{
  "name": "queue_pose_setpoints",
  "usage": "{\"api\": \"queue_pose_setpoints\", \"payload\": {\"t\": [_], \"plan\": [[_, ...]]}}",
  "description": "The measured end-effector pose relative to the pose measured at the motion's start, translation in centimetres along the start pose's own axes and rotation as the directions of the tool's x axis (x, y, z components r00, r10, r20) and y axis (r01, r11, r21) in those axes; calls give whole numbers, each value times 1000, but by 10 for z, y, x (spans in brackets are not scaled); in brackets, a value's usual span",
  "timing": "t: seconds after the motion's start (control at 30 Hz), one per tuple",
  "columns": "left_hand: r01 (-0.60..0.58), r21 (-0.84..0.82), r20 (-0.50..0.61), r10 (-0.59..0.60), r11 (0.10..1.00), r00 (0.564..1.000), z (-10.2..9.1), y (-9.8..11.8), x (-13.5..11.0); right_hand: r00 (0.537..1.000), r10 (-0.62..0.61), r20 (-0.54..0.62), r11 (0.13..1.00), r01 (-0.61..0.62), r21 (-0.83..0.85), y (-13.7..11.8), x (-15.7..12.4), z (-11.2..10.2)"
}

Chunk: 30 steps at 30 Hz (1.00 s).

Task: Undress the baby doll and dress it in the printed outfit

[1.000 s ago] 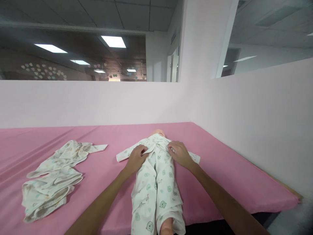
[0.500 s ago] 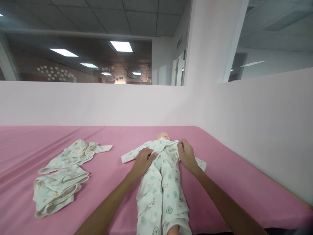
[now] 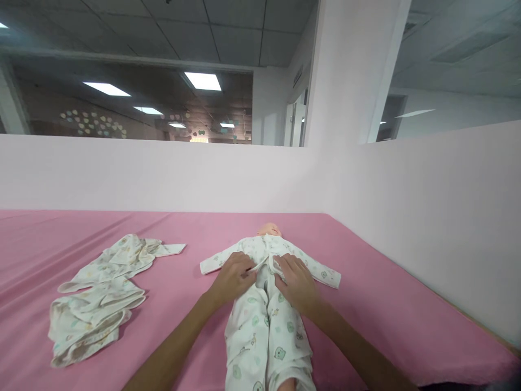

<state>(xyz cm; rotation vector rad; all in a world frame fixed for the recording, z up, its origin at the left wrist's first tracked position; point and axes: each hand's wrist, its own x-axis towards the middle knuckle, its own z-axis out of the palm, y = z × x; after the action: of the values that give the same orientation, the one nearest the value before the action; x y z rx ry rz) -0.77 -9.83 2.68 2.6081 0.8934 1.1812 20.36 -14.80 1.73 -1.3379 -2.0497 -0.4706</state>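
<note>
A baby doll lies on its back, its head toward the wall. It wears a white one-piece romper with green animal prints, the sleeves spread to both sides and a leg showing at the bottom. The front of the romper gapes at the belly. My left hand pinches the cloth at the left edge of this gap. On the opposite edge, my right hand has its fingers curled on the cloth, thumb toward the gap. Both hands partly hide the romper's waist.
Crumpled baby clothes in a similar print lie to the left. Everything rests on a pink sheet over a flat surface. White walls with windows border it at the back and right.
My right hand has moved from the doll's right-side shoulder area down and inward to the front opening. The chest cloth now lies flatter and the right sleeve shows fully. My left hand stays nearly in place.
</note>
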Motion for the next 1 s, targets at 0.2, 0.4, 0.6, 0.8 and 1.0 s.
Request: {"api": "queue_pose_setpoints", "payload": {"t": [0.2, 0.4, 0.6, 0.8, 1.0], "plan": [[-33, 29, 110, 29, 999, 993, -10, 6, 0, 998, 59, 31, 978, -64, 199, -5, 4, 1], [91, -105, 223, -66, 990, 973, -17, 8, 0, 975, 143, 169, 925, -193, 329, 0, -3, -15], [330, -282, 90, -318, 901, 944, -11, -2, 15, 946, 293, 140, 882, -324, 343, 7, 28, -22], [302, -130, 59, -296, 945, 953, 18, -14, 69, 858, 500, 116, 844, -513, 156, 26, 104, 20], [287, 41, 150, -290, 957, 945, 54, -20, 82, 796, 571, 202, 813, -583, -2, 33, 119, 51]]}}
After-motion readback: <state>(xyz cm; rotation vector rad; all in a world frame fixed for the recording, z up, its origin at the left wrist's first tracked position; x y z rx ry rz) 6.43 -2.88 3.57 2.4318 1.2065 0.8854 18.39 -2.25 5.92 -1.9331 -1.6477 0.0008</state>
